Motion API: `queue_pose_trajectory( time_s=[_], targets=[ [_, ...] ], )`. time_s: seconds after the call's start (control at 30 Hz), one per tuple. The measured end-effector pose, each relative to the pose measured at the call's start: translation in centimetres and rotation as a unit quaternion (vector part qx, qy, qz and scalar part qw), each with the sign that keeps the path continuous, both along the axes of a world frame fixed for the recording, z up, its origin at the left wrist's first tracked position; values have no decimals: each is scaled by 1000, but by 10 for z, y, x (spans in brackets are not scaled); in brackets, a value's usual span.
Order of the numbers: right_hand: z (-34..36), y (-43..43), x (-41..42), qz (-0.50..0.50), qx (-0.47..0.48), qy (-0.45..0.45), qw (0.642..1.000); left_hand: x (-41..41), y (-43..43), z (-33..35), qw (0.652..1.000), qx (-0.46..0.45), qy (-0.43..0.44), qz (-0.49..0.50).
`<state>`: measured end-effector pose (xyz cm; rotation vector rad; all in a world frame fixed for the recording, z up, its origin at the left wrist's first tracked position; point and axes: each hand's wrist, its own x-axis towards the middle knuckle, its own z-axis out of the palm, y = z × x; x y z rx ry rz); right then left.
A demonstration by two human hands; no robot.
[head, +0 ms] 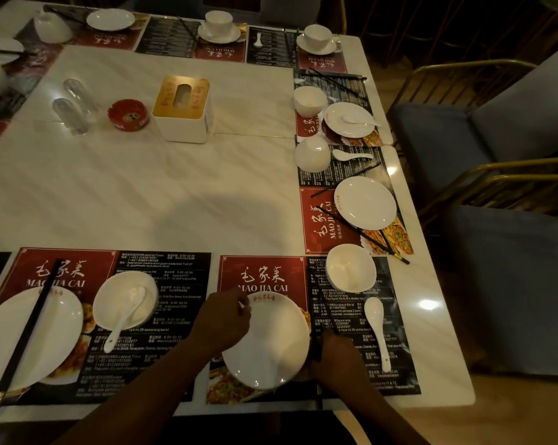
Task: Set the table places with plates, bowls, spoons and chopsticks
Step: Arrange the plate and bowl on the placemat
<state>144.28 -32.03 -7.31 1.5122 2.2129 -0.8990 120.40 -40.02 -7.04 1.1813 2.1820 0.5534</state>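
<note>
**Near Place Partly Laid, Plate Held at Both Rims**

The white marble table [174, 194] carried red-and-black printed paper placemats [162, 277] along its edges, all well out from the white tissue box with a wooden lid [182, 109]; every place in view had some crockery, so I judged the job well advanced, with straightening left to do. On the viewer's side of the tissue box and a little to its right, the round white plate [271, 345] lay on its mat; the left hand [221, 319] pinched the plate's left rim, fingers curled over the edge; the right hand [330, 356] sat against the right rim, and whether it held anything I could not tell in the dim light, though a dark stick-like shape ran beside it; the plate thus lay between the two hands, touching both. Further right of the tissue box on that same side, the deep white bowl [349, 273] stood upright near the plate; the white ceramic spoon [377, 329] lay loose on the mat, outside the bowl. Nearer than the tissue box and to its left, a place looked finished, its black chopsticks [27, 326] across a plate; directly right of the tissue box, an upturned white bowl [313, 154] and a scattered dark pair of sticks [361, 236] looked unfinished.
</note>
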Motion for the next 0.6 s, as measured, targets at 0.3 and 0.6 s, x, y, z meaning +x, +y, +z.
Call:
queue_pose_trajectory(
  time_s=[0.3, 0.6],
  targets=[
    [13, 3, 5, -12, 15, 93, 995, 55, 36, 12, 995, 5, -87, -45],
    [22, 0, -9, 16, 18, 144, 989, 48, 29, 14, 979, -2, -188, 76]
  ],
)
